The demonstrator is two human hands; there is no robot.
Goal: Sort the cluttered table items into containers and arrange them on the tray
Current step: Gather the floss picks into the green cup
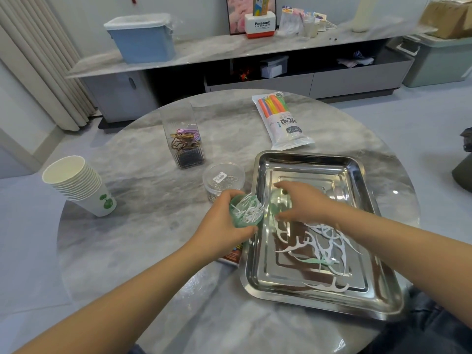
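My left hand (224,221) grips a small green round container (246,212) full of white floss picks, just left of the steel tray (357,169). My right hand (304,203) holds the container's clear green lid (279,200) over the tray's left side, right beside the container. Several white floss picks (319,244) and one green one lie loose in the tray.
A clear round jar (223,178) sits behind my left hand. A tall clear box of hair clips (185,144) stands farther back. Stacked paper cups (79,185) lie at the left. A pack of coloured straws (281,121) lies behind the tray. An orange packet (233,255) peeks out beside the tray.
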